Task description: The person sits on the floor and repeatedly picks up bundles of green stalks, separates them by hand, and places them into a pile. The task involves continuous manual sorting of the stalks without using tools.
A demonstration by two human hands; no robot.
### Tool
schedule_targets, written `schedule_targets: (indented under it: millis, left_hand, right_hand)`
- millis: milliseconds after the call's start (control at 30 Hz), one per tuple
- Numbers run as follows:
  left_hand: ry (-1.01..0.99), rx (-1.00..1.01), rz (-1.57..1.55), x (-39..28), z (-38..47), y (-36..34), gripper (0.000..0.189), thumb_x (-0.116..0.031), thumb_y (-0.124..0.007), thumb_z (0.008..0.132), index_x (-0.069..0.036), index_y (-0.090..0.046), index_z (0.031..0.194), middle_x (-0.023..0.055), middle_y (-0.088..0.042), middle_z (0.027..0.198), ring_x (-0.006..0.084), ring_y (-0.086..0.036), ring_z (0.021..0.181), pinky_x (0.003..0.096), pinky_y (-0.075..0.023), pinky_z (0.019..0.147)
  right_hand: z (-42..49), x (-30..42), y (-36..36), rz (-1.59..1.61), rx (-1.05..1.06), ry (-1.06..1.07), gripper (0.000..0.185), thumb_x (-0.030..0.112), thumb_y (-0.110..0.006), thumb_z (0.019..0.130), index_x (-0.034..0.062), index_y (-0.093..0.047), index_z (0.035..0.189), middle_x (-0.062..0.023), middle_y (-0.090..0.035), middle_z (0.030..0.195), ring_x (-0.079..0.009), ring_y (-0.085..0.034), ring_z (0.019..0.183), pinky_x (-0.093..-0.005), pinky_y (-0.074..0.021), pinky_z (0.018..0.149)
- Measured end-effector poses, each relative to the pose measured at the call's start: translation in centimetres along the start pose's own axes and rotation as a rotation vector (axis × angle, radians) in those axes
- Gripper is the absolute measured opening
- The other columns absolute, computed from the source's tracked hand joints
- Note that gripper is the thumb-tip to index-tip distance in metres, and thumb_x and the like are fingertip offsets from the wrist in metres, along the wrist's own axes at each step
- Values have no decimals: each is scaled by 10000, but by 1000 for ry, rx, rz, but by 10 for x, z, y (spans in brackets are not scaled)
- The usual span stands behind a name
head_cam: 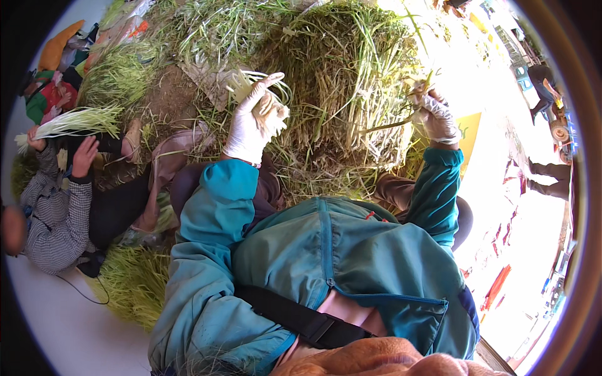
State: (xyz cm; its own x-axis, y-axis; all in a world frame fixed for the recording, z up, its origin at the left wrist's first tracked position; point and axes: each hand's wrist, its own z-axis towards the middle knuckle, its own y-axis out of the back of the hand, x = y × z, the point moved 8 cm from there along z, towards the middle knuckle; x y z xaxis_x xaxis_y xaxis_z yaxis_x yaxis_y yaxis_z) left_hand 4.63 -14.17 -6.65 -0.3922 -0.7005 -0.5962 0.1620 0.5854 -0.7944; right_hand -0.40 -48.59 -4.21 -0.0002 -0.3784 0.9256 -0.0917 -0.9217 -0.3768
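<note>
In a thin white glove, my left hand (249, 124) is raised at the left of the middle, closed around a bundle of pale stalks (242, 87), probably chives or a similar leafy vegetable. Cut ends stick out past the fingers, and part of the bundle is hidden behind the hand. At the right, my gloved right hand (435, 117) pinches a small tuft of withered leaves and stems (421, 91). A thin brownish stalk points left from it. Between and beyond both hands lies a large heap of the green, pale-stemmed plants (338, 94).
On the left a seated person (61, 211) in a checked sleeve holds a pale bunch (80, 123). Yellow-green bunches (136, 282) lie behind that person. A yellow box (468, 141) stands by my right forearm. Strong glare washes out the right, where another person (541, 89) stands near a vehicle.
</note>
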Motion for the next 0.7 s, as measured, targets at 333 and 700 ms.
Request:
schedule_targets:
  millis: [333,700]
  left_hand:
    - [56,106,34,8,-5,9,506,-271,-554,926,35,-437,1312,-54,-399,651,43,-394,573,216,-345,543]
    - [164,-79,181,82,-18,20,182,-154,-660,835,-28,-661,966,68,-694,848,49,-450,481,186,-361,438]
  right_hand:
    - [-30,-110,-38,-658,86,-212,205,128,-654,843,9,-653,1011,-20,-628,812,-108,-575,756,-250,-454,618]
    - [-48,-163,-77,-735,86,-57,213,198,-627,841,10,-630,941,-44,-600,715,-107,-538,668,-292,-450,626]
